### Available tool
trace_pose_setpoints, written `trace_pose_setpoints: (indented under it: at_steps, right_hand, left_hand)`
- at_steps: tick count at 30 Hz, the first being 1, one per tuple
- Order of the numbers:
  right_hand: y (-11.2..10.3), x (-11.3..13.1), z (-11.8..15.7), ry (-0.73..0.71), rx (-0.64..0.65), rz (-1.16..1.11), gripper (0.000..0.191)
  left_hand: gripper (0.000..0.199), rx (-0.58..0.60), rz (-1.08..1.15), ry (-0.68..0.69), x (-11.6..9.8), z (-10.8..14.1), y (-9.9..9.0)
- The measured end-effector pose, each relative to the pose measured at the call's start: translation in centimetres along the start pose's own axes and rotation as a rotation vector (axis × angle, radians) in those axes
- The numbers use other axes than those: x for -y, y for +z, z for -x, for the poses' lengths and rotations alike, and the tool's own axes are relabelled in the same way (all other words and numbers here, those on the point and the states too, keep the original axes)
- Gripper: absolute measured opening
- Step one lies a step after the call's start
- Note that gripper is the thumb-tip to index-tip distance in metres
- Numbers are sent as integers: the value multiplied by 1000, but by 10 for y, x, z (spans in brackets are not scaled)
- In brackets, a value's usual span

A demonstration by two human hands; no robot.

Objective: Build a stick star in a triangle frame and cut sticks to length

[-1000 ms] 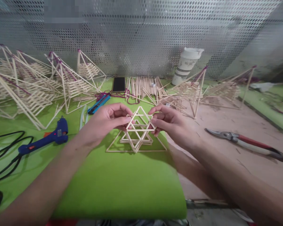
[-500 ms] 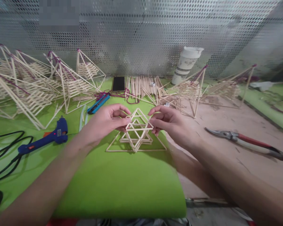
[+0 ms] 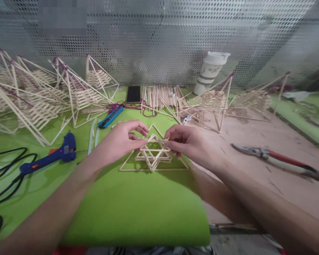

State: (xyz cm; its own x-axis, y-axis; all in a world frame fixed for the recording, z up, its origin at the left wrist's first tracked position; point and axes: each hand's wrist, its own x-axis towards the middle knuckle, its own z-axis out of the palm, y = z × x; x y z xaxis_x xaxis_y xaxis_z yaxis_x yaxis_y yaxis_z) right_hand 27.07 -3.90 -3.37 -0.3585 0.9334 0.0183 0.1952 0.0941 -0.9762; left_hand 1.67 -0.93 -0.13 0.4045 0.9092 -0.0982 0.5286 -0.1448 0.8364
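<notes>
A small open frame of pale wooden sticks [image 3: 153, 166] stands on the green sheet, made of stacked triangles turned against each other over a larger base triangle. My left hand [image 3: 123, 140] is at its left side, thumb and fingers closed on a corner of the upper stick triangle [image 3: 155, 150]. On the opposite side, my right hand [image 3: 187, 140] pinches the same triangle. The fingertips hide the triangle's corners, so the exact contact with the sticks below cannot be made out.
A blue glue gun [image 3: 61, 152] with a black cable lies left, and a blue utility knife [image 3: 110, 117] behind my left hand. Pruning shears [image 3: 276, 159] lie right. Loose sticks [image 3: 161, 97], a phone [image 3: 133, 94], a white cup [image 3: 211, 72] and several finished stick frames [image 3: 87, 99] stand behind.
Both hands have come down slightly and towards me, lowering the stick triangle closer onto the stacked frame. The frame's base has stayed in place.
</notes>
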Motion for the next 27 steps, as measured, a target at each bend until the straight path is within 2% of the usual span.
trace_pose_setpoints:
  at_steps: [5, 10, 16, 19, 22, 25, 27]
  right_hand:
    - [2, -2, 0, -13, -16, 14, 20]
    - [5, 0, 1, -45, -27, 41, 15]
    - [5, 12, 3, -162, -90, -17, 15]
    - [6, 22, 7, -253, -111, -95, 16]
    - [9, 27, 10, -323, -132, -163, 15]
    - [11, 23, 9, -275, -139, -135, 14]
    - [12, 18, 8, -199, -62, -129, 15]
  left_hand:
    - [22, 8, -66, -8, 1, 1, 0]
    - [20, -23, -80, 45, -2, 0, 0]
    - [20, -70, -24, 110, -3, 1, -1]
    - [23, -95, 81, 175, -3, 3, 2]
    - [32, -95, 298, 220, -6, 5, 6]
    - [44, -41, 513, 211, -11, 8, 11]
    - [56, 2, 596, 205, -14, 10, 15]
